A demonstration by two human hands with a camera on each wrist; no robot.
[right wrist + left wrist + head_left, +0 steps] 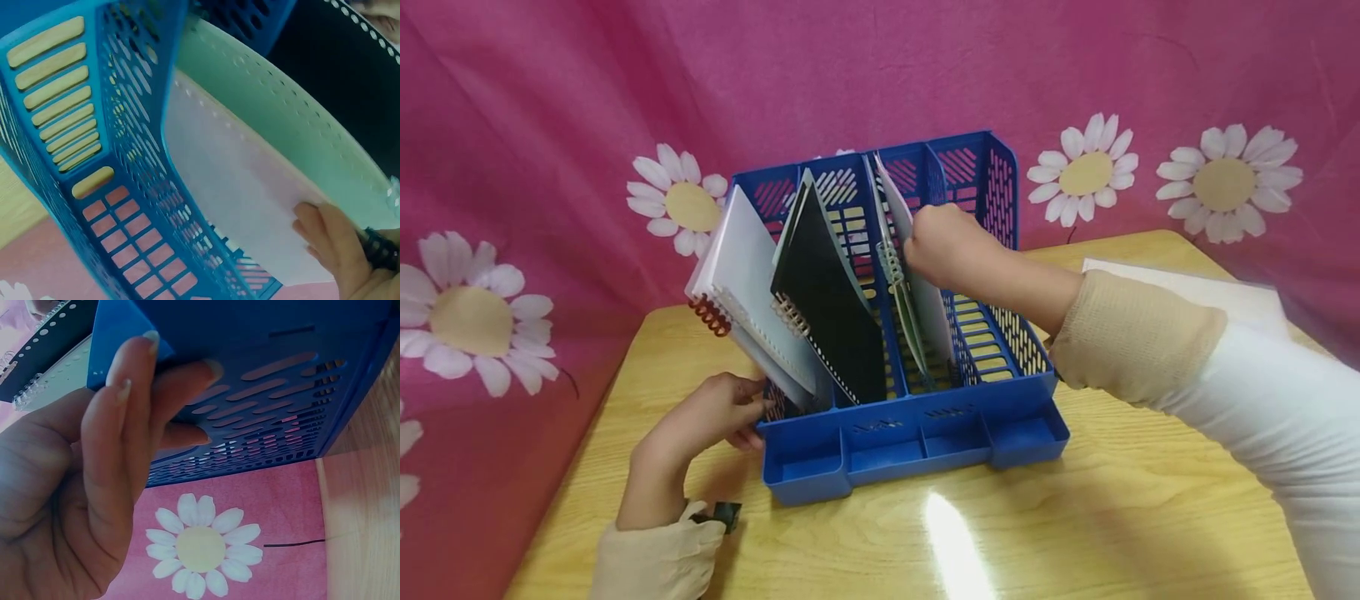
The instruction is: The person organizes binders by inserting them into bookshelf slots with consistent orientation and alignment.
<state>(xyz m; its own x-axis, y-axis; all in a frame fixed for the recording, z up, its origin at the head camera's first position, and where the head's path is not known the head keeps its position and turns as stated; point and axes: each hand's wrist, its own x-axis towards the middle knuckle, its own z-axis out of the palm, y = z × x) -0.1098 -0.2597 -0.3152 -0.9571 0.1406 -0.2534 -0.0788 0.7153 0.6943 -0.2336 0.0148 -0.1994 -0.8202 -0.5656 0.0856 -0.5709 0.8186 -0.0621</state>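
A blue plastic file organizer (1015, 387) stands on the table, holding several spiral-bound notebooks upright or leaning. My right hand (947, 246) grips the edge of a pale spiral notebook (231, 181) in the third compartment from the left; its fingers lie against the cover in the right wrist view, and the thumb is hidden. Beside that notebook is one with a light green cover (269, 106). My left hand (722, 412) touches the organizer's left side near the front corner, fingers fairly straight along the slotted wall (262, 394).
A black notebook (831, 308) and a white one (752, 283) with a reddish-brown coil lean in the left compartments. White sheets (1187, 292) lie at the table's right. Small trays (883, 454) line the organizer's front. Behind hangs a pink flowered cloth (880, 75).
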